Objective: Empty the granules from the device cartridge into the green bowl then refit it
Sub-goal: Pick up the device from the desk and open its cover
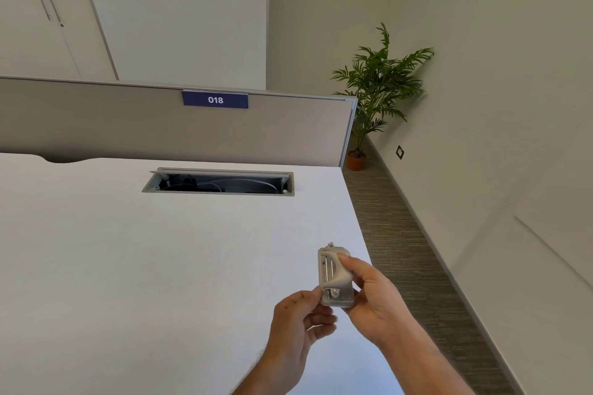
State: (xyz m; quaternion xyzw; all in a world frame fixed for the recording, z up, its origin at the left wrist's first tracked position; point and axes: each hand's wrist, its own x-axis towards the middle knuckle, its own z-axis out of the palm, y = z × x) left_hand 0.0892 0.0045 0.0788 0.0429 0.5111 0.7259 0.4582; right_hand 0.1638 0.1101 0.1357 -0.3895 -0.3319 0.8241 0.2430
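A small grey device (333,276) with a slotted face and a little metal ring on top is held upright above the white desk (160,266), near its right edge. My right hand (372,301) wraps around the device's right side, thumb across its upper face. My left hand (298,327) pinches the device's lower left corner with thumb and fingertips. The green bowl is not in view. I cannot tell the cartridge apart from the device body, and no granules show.
An open cable tray (218,183) is sunk into the desk at the back. Behind it stands a grey partition (128,128) with a blue "018" label (215,100). A potted plant (375,90) stands on the carpet beyond the desk's right edge.
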